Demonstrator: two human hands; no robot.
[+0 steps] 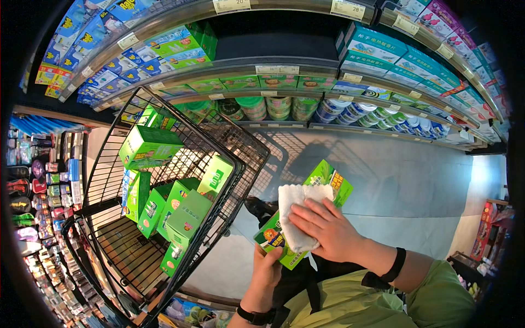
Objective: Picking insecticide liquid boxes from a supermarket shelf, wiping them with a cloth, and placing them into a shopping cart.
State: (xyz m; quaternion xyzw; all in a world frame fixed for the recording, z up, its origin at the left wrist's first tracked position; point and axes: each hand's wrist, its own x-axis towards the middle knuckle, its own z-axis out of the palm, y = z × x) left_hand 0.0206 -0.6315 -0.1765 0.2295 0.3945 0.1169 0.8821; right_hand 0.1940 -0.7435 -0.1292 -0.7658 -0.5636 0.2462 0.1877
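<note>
A green cardboard product box (343,189) lies slantwise in front of my body. My left hand (267,266) grips its lower left end, with the thumb on the printed face. Flat on a folded white cloth (293,201) rests my right hand (322,227), pressing it against the middle of the box. The cloth hides much of that face. To the left stands a black wire shopping cart (242,164) holding several similar green boxes (149,147), some upright and some tilted.
Store shelves (277,61) curve across the top, stocked with boxes and round tubs (250,107). One upper shelf section shows a dark bare stretch. Hanging packaged goods (37,184) line the far left. A shoe (259,207) shows on the grey floor (381,176) beside the cart.
</note>
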